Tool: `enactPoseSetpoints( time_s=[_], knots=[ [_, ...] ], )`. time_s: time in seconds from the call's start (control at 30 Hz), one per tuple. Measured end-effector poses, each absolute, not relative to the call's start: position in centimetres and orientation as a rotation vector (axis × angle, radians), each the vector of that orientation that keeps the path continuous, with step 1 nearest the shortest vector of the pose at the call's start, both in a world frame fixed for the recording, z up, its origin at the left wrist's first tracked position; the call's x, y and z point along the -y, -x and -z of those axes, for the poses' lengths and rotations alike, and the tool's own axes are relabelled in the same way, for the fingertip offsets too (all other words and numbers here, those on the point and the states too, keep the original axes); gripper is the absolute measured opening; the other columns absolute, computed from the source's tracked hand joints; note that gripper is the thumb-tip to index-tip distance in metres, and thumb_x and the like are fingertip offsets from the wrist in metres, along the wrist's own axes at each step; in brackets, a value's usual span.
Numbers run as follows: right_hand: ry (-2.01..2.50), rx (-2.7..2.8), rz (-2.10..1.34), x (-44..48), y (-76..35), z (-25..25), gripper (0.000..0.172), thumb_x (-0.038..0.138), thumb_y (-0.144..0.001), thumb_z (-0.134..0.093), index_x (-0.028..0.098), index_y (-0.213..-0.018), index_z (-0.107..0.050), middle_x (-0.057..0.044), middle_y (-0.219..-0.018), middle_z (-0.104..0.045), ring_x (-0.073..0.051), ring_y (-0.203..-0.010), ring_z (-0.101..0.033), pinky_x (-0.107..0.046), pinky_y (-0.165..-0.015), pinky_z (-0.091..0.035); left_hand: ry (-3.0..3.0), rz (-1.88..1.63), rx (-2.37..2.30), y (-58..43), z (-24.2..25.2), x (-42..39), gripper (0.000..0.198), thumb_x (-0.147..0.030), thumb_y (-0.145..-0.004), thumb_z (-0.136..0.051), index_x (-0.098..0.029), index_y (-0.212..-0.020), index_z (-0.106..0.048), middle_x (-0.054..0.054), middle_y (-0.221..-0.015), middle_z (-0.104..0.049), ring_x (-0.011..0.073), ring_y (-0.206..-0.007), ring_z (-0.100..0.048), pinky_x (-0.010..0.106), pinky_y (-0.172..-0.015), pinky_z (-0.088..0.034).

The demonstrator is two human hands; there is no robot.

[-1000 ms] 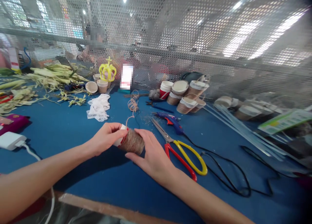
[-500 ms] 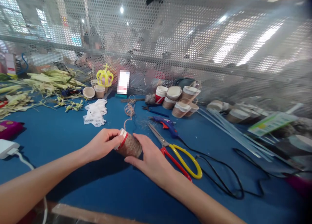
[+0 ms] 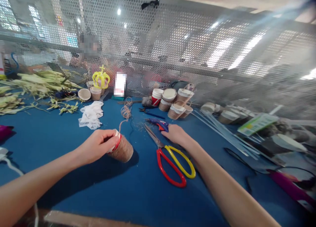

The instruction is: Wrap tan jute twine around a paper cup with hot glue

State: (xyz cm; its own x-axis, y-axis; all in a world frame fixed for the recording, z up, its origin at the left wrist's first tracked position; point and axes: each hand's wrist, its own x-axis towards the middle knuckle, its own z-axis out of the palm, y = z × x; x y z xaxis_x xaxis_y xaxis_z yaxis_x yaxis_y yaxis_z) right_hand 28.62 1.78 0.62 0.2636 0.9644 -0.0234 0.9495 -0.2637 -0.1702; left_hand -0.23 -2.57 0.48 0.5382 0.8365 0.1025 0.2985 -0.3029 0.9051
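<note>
My left hand (image 3: 97,145) is closed around the rim end of a paper cup wrapped in brown twine (image 3: 121,150), tilted just above the blue table (image 3: 61,135). A loose strand of twine (image 3: 125,111) runs from the cup toward the back. My right hand (image 3: 178,135) reaches across the table and lies over a blue glue gun (image 3: 158,123), fingers curled around it. Scissors with red and yellow handles (image 3: 172,159) lie just in front of that hand.
Stacked paper cups (image 3: 174,100) stand at the back against a perforated metal screen (image 3: 172,52). A white cloth (image 3: 91,114), a yellow crown shape (image 3: 101,79) and pale green leaves (image 3: 37,84) lie at the left. Clear glue sticks (image 3: 222,128) and black cables (image 3: 247,161) are on the right.
My right hand has left the twine-wrapped cup and moved right and back onto the glue gun. The left hand still grips the cup. The view has shifted rightwards.
</note>
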Motion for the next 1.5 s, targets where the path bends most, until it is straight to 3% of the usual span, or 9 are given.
enactPoseSetpoints(
  time_s=[0.27, 0.33, 0.4, 0.47, 0.6, 0.77, 0.87, 1.0, 1.5],
  knots=[
    [2.189, 1.669, -0.221, -0.2, -28.1, -2.3, 0.034, 0.019, -0.076, -0.057, 0.01, -0.108, -0.048, -0.013, -0.102, -0.06, -0.023, -0.093, -0.058, -0.029, -0.076, -0.045, -1.709, -0.726, -0.953, 0.2, -0.3, 2.0, 0.03, -0.037, -0.079, -0.042, -0.012, -0.065, -0.053, -0.003, -0.057, -0.047, 0.008, -0.052, -0.04, 0.019, -0.051, -0.033],
    [2.025, 1.688, -0.338, 1.6, -27.4, -3.7, 0.028, 0.028, -0.08, -0.052, 0.016, -0.104, -0.049, -0.006, -0.092, -0.063, -0.015, -0.077, -0.061, -0.023, -0.065, -0.047, -1.649, -0.724, -0.958, 0.1, -0.3, 2.0, 0.029, -0.037, -0.078, -0.043, -0.012, -0.065, -0.053, -0.002, -0.058, -0.049, 0.0078, -0.052, -0.041, 0.019, -0.051, -0.034],
    [1.727, 1.637, -0.762, 3.6, -26.3, -4.7, 0.024, 0.039, -0.077, -0.053, 0.016, -0.083, -0.055, -0.001, -0.061, -0.059, -0.013, -0.053, -0.056, -0.022, -0.048, -0.044, -1.623, -0.723, -0.972, 0.1, -0.3, 2.0, 0.029, -0.037, -0.077, -0.044, -0.012, -0.065, -0.053, -0.002, -0.058, -0.049, 0.0077, -0.051, -0.041, 0.019, -0.05, -0.033],
    [1.628, 1.654, -0.885, 5.5, -24.8, -5.1, 0.031, 0.043, -0.076, -0.053, 0.016, -0.061, -0.052, 0.0, -0.05, -0.054, -0.01, -0.045, -0.05, -0.021, -0.044, -0.041, -1.616, -0.721, -0.989, 0.1, -0.4, 2.1, 0.029, -0.037, -0.076, -0.046, -0.012, -0.064, -0.052, -0.003, -0.056, -0.048, 0.0074, -0.05, -0.04, 0.019, -0.049, -0.032],
    [1.528, 1.664, -0.992, 7.9, -22.2, -4.6, 0.028, 0.042, -0.072, -0.057, 0.016, -0.081, -0.058, 0.0, -0.057, -0.06, -0.01, -0.044, -0.052, -0.022, -0.044, -0.045, -1.62, -0.742, -1.016, 0.1, -0.5, 2.2, 0.029, -0.038, -0.075, -0.046, -0.012, -0.064, -0.052, -0.003, -0.056, -0.047, 0.0072, -0.05, -0.04, 0.019, -0.048, -0.032],
    [1.684, 1.755, -0.923, 9.1, -21.0, -3.0, 0.023, 0.039, -0.073, -0.054, 0.017, -0.07, -0.059, 0.002, -0.043, -0.054, -0.011, -0.037, -0.05, -0.021, -0.035, -0.041, -1.65, -0.751, -1.037, 0.0, -0.6, 2.0, 0.028, -0.037, -0.074, -0.044, -0.012, -0.062, -0.051, -0.002, -0.057, -0.048, 0.0079, -0.051, -0.04, 0.019, -0.049, -0.032],
    [1.57, 1.919, -0.694, 9.3, -20.9, -2.9, 0.02, 0.034, -0.074, -0.053, 0.02, -0.061, -0.056, 0.001, -0.047, -0.057, -0.012, -0.04, -0.053, -0.022, -0.039, -0.043, -1.667, -0.745, -1.048, -0.1, -0.7, 2.0, 0.028, -0.036, -0.074, -0.044, -0.012, -0.063, -0.053, -0.002, -0.056, -0.049, 0.0086, -0.051, -0.042, 0.019, -0.049, -0.033],
    [1.455, 2.037, -0.504, 9.4, -20.7, -3.6, 0.013, 0.027, -0.074, -0.052, 0.021, -0.066, -0.06, -0.002, -0.059, -0.063, -0.015, -0.052, -0.058, -0.025, -0.051, -0.048, -1.641, -0.754, -1.045, -0.2, -0.8, 2.1, 0.027, -0.036, -0.073, -0.045, -0.012, -0.062, -0.053, -0.002, -0.057, -0.05, 0.0084, -0.051, -0.042, 0.018, -0.048, -0.032],
    [1.443, 2.148, -0.537, 9.8, -21.1, -2.1, 0.012, 0.029, -0.081, -0.047, 0.024, -0.071, -0.051, 0.002, -0.056, -0.055, -0.013, -0.048, -0.051, -0.022, -0.042, -0.041, -1.633, -0.741, -1.04, -0.3, -1.0, 2.3, 0.024, -0.03, -0.075, -0.046, -0.014, -0.059, -0.05, -0.005, -0.05, -0.045, 0.0061, -0.046, -0.037, 0.016, -0.043, -0.027]
  ],
)
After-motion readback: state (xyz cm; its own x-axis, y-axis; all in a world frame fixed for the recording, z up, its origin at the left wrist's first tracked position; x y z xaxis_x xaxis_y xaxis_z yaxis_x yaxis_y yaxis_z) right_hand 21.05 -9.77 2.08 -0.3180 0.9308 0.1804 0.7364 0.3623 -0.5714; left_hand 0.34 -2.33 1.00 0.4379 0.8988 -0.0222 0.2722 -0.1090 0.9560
